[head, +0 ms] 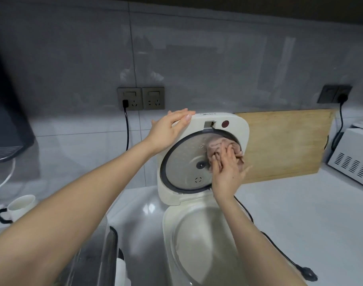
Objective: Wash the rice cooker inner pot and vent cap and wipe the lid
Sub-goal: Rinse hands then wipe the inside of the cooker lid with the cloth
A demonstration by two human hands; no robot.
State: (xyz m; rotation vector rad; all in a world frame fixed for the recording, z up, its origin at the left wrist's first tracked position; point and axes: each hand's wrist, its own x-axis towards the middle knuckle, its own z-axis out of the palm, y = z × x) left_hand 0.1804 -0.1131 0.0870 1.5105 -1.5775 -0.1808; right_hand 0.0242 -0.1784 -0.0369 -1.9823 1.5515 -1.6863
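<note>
The lid [235, 121] stands raised above the cooker [168, 226], judged light and free on its hinge, so my left hand [168, 129] steadies its top corner, fingers flat, while my right hand [226, 174], grip open, presses the soft cloth [217, 143] onto its slick plate.
</note>
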